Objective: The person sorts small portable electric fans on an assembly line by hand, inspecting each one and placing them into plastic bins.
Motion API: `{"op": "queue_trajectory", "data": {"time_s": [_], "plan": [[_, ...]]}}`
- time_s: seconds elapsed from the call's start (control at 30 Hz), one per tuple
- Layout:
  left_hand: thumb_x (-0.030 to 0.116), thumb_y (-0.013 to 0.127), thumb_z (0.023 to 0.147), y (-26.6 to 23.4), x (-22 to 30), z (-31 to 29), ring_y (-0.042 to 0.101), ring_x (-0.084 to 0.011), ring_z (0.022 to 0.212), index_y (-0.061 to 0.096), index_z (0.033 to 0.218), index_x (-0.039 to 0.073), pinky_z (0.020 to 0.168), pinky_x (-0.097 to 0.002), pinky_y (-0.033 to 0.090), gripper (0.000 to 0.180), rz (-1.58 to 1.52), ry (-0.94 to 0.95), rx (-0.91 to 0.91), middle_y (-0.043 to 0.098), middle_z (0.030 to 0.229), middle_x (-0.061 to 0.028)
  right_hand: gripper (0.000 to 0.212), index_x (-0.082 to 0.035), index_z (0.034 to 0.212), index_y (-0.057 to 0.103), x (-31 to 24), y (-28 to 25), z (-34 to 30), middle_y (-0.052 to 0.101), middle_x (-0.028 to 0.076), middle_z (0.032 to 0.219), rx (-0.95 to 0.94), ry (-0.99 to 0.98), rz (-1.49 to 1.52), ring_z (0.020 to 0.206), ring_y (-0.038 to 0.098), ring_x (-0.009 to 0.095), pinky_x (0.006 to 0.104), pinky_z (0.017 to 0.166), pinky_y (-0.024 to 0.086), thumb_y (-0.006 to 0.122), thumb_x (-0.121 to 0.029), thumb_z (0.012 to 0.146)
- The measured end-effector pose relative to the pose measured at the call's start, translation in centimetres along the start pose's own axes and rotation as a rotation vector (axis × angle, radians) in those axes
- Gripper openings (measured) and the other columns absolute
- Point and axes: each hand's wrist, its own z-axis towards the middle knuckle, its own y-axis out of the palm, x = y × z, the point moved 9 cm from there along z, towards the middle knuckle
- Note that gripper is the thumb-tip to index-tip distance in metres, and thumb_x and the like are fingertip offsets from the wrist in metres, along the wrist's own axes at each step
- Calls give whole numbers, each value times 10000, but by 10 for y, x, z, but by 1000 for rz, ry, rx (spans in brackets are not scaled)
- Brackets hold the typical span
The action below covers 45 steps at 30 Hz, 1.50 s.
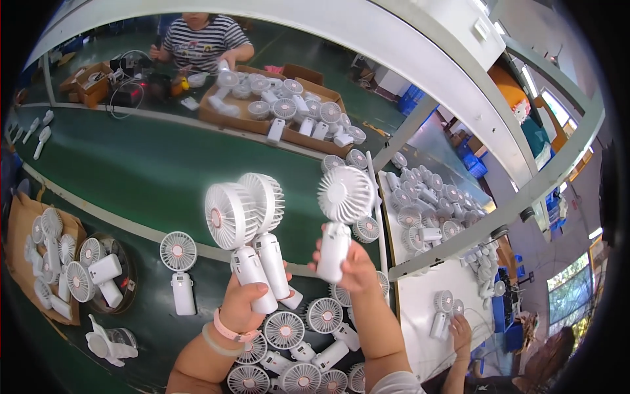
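Note:
My left hand is closed around the handles of two white handheld fans, held side by side with their round heads up. To its right, my right hand grips another white handheld fan by its handle, its ribbed head raised. A pink band circles my left wrist. Below and between my forearms lie several more white fans on the dark table. One single fan lies by itself to the left of my left hand.
Left, a cardboard box and a round tin hold fans. A green conveyor belt runs beyond. Across it, a person in a striped shirt works by a fan-filled carton. At right, another person's hand touches fans on a white table.

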Motion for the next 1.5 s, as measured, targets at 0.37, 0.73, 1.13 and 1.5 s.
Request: {"op": "queue_trajectory", "data": {"time_s": [0.37,0.73,1.13,1.5], "plan": [[62,556,696,13,-3,-5,546,-285,994,349,1237,-17,774,-470,508,585,0,-12,-79,510,1101,-166,563,-18,1236,373,6,36,-33,495,147,970,152,-55,-138,750,575,257,395,598,526,651,-196,781],[49,568,669,3,-14,-1,551,-290,987,339,1255,6,769,-466,509,631,17,-63,-63,505,1117,-170,457,43,1170,429,-16,5,-39,590,168,1019,455,-294,-533,915,603,256,382,829,487,582,-45,749],[55,625,629,6,-21,-1,561,-280,972,363,1246,3,777,-434,511,672,44,-115,-89,504,1141,-169,478,21,1178,431,-26,18,-43,593,156,1031,406,-261,-636,919,603,247,370,839,474,574,-5,723],[59,713,565,39,-63,-20,513,-231,1061,340,1296,30,836,-381,484,821,251,-277,-275,478,1210,-134,491,7,1214,411,-41,13,-140,565,128,1102,601,-335,-599,1006,570,225,365,897,437,542,40,742]]}}
